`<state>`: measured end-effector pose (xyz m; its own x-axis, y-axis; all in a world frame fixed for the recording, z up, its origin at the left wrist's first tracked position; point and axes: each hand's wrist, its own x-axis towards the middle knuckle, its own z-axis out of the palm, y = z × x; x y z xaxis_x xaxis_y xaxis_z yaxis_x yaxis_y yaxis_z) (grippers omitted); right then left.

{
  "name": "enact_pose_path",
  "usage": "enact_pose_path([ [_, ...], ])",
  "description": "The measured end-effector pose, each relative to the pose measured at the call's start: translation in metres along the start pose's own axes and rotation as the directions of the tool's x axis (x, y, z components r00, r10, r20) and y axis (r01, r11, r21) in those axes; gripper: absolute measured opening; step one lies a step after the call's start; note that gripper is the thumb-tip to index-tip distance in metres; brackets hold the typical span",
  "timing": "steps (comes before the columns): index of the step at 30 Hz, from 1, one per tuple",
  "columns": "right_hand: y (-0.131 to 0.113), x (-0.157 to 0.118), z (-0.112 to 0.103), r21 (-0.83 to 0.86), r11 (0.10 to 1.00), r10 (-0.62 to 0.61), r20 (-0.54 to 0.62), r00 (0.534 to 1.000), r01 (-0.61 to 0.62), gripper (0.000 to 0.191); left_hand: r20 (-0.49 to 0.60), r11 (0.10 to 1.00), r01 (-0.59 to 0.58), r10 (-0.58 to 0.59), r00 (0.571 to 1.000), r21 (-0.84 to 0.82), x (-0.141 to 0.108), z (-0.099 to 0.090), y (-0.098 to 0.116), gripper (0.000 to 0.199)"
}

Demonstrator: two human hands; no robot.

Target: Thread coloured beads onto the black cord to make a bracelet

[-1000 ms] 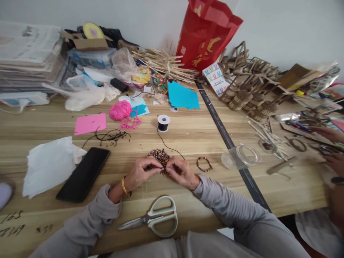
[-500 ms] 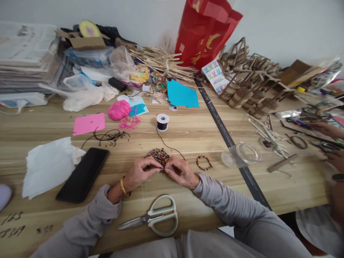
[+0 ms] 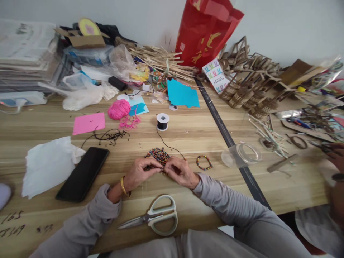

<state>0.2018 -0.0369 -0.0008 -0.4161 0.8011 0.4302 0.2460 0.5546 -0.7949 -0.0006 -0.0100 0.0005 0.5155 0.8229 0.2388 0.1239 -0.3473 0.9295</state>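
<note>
My left hand (image 3: 142, 172) and my right hand (image 3: 180, 171) meet fingertip to fingertip over the near side of a pile of small multicoloured beads (image 3: 158, 154). Both are pinched closed. Black cord runs from a white-rimmed spool (image 3: 162, 122) down to my right hand, with a reddish bead on it beside the knuckles. What sits between my left fingertips is too small to make out. A beaded ring (image 3: 204, 162) lies right of my right hand. Below my hands are open scissors (image 3: 161, 215) with pale handles.
A black phone (image 3: 83, 175) and white tissue (image 3: 49, 166) lie left. Cord scraps (image 3: 110, 136), pink yarn (image 3: 119, 109) and blue paper (image 3: 182, 93) are farther back. A clear plastic container (image 3: 241, 155) stands right. Another person's hand (image 3: 336, 156) is at the right edge.
My hands have stayed almost still, fingertips together. At the right edge the other person's hands have drawn back, with one no longer visible over the tools.
</note>
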Motion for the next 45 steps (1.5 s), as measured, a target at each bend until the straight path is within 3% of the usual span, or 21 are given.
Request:
enact_pose_path([
  [45,0.002,-0.0002,0.0011,-0.008,1.0,-0.011,-0.011,1.0,0.011,0.011,0.011,0.999,-0.013,0.013,1.0,0.045,0.0005,-0.0004,0.0037,0.008],
])
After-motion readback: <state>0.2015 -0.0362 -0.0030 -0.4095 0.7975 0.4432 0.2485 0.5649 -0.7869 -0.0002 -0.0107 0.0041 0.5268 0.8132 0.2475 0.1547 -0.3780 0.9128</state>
